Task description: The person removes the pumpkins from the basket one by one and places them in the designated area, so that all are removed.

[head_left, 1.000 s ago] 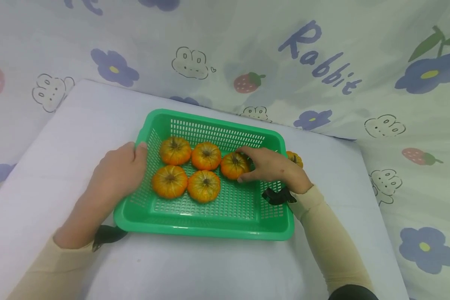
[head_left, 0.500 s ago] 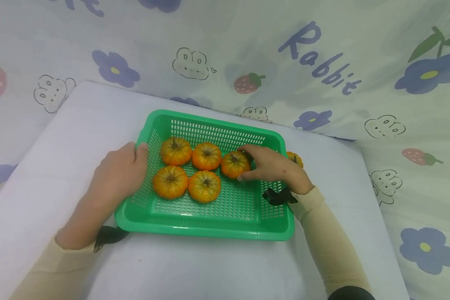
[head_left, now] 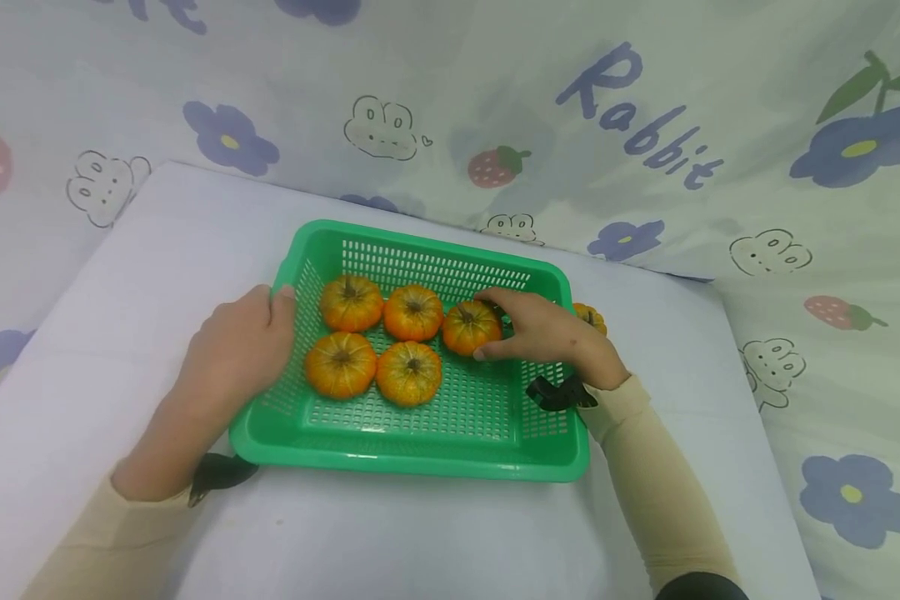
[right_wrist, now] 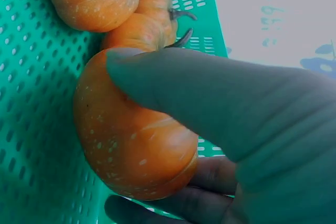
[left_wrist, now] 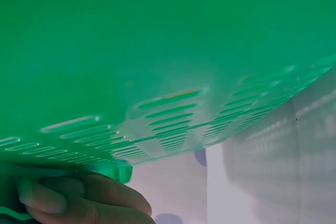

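Note:
A green slotted plastic basket (head_left: 412, 463) holds several small orange pumpkins. My left hand (head_left: 240, 346) grips its left rim, the thumb on top; in the left wrist view, curled fingers (left_wrist: 105, 198) show below the basket's outer wall (left_wrist: 157, 35). Inside, toward the right, my right hand (head_left: 536, 329) holds a pumpkin (head_left: 468, 329) between thumb and fingers. From the right wrist, the thumb lies across this pumpkin (right_wrist: 131, 140) and the fingers pass behind it. To its left sit two back pumpkins, one left (head_left: 351, 303) and one middle (head_left: 412, 313), and two front ones, left (head_left: 341, 365) and right (head_left: 408, 373).
Another pumpkin (head_left: 590, 317) shows outside the basket's right wall, partly hidden by the right wrist. The basket stands on a white-covered table (head_left: 390, 542). Behind it hangs a curtain (head_left: 435, 75) printed with rabbits, flowers and strawberries. Dark straps (head_left: 558, 393) sit at the wrists.
The right hand's fingers have shifted very slightly on the pumpkin since a second ago. The left hand and the basket stay practically where they were.

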The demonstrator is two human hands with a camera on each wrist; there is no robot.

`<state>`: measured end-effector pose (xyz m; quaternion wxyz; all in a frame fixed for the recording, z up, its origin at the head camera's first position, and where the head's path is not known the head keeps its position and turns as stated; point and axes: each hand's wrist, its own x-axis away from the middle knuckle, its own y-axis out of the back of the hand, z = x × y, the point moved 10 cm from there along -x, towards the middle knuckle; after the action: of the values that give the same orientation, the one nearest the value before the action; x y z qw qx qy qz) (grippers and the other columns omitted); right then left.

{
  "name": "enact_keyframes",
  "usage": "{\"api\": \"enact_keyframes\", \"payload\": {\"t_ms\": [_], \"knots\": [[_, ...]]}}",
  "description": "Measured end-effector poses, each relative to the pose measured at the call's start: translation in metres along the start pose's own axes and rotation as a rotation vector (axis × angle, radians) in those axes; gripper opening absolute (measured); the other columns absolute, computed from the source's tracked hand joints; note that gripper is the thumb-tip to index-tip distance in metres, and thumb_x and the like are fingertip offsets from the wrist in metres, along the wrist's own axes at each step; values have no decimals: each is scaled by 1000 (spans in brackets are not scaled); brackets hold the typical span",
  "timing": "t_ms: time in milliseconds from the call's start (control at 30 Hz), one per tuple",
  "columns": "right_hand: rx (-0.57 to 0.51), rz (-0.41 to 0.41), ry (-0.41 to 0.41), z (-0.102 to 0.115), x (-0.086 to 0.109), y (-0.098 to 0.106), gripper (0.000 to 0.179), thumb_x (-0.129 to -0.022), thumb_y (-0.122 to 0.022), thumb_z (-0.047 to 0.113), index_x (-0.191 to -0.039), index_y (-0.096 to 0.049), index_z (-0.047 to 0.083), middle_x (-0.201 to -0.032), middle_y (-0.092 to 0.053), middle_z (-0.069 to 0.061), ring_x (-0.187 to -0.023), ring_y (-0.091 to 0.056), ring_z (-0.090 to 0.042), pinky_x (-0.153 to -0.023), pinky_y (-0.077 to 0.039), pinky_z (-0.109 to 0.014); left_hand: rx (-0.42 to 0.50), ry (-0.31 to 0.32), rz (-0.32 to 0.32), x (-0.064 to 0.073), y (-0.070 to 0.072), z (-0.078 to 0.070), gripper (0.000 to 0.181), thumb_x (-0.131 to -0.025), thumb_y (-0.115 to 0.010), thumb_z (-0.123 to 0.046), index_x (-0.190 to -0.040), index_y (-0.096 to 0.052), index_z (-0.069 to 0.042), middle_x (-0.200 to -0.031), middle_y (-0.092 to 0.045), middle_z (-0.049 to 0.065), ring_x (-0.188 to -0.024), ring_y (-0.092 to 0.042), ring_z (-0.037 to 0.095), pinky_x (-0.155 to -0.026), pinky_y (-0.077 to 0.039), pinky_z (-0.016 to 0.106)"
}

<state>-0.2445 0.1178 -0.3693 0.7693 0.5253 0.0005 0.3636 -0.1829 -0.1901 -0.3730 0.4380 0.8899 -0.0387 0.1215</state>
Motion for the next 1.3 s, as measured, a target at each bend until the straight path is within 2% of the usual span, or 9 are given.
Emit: {"api": "enact_keyframes", "payload": {"t_ms": [133,400,900,1000,1167,1300], "knots": [[-38,-22,25,1,2,3,84,-91,-82,42,-156,-43,6,-150,-55,-11,-135,-52,-29,-111,-43,-49,-4,-3,-1,-1,-1,0,64,-111,-12,-50,-109,-50,2,-79,-52,19,-70,-55,35,-52,-45,40],[-116,-109,45,0,5,13,83,-92,-81,41,-156,-43,6,-151,-53,-12,-135,-53,-29,-109,-45,-48,-1,1,-13,2,0,-1,62,-111,-12,-50,-104,-49,0,-75,-48,16,-65,-54,32,-48,-45,38],[-172,-210,124,13,16,28,82,-92,-82,41,-156,-45,7,-151,-53,-8,-128,-57,-25,-106,-48,-46,-15,3,-18,2,1,-2,62,-111,-12,-49,-106,-49,1,-77,-51,17,-68,-55,34,-51,-45,40],[-177,-229,136,19,21,31,84,-90,-84,42,-156,-44,6,-150,-54,-7,-129,-57,-25,-107,-48,-46,-21,0,-21,2,2,-2,62,-111,-12,-49,-107,-50,1,-77,-51,18,-69,-55,35,-52,-45,41],[-198,-277,109,23,32,39,90,-88,-85,44,-158,-40,10,-149,-54,-4,-129,-56,-23,-106,-48,-49,-26,-1,-25,2,2,-2,62,-111,-12,-49,-106,-50,1,-78,-51,18,-70,-55,36,-53,-44,42],[-200,-335,134,29,45,49,86,-88,-87,37,-157,-42,10,-150,-53,-3,-128,-57,-23,-106,-48,-48,-31,-4,-29,2,3,-3,63,-111,-12,-49,-107,-50,1,-79,-52,20,-71,-55,37,-54,-45,43]]}}
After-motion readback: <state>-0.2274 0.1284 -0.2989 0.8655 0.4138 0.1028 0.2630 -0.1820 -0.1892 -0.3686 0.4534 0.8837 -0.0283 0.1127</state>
